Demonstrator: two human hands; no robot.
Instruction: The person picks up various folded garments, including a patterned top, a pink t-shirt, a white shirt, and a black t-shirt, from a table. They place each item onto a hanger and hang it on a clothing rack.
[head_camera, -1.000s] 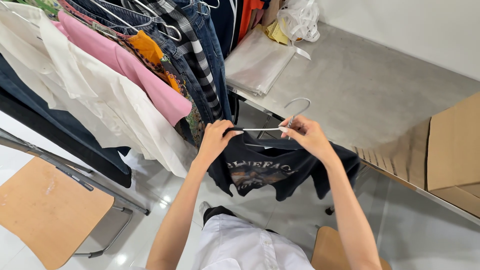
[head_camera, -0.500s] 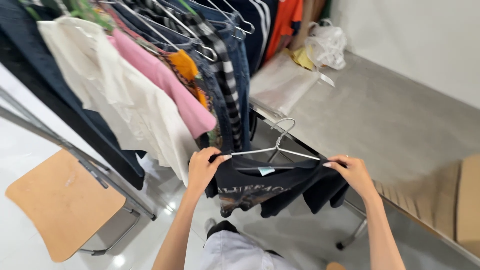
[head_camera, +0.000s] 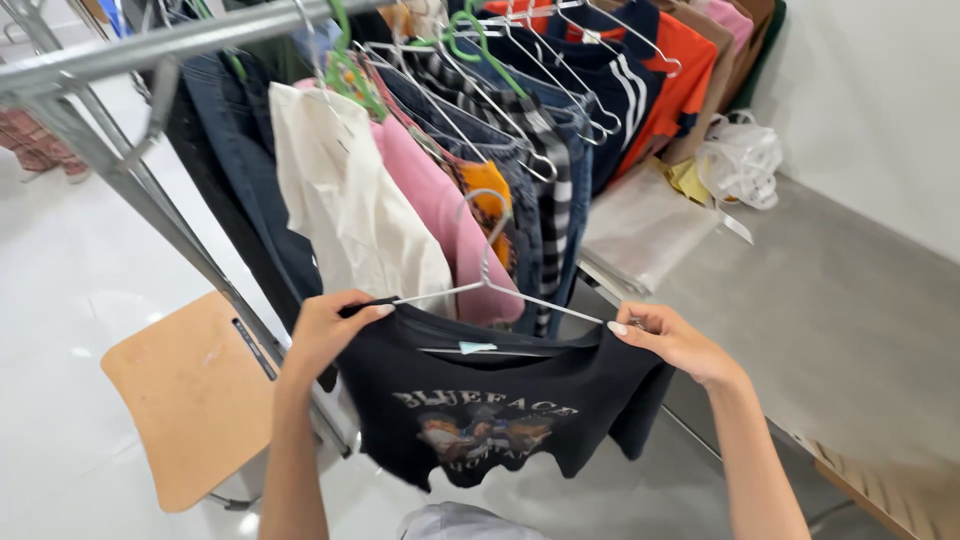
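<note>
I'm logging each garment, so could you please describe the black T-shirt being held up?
The black T-shirt looks like soft cotton, with short sleeves and a printed picture on the chest. It hangs on a wire hanger, front facing the camera, below the rail. The left hand and right hand each pinch a shoulder.

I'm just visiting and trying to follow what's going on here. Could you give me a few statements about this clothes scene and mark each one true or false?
1. Both hands hold a black T-shirt by its shoulders. True: the left hand and right hand grip either side.
2. The shirt sits on a green plastic hanger. False: it is on a pale wire hanger.
3. The hanger's hook is on the rail. False: the hook hangs free below it.
4. A pink garment hangs beside a cream one. True.
5. A wooden chair seat is at lower left. True.
</note>
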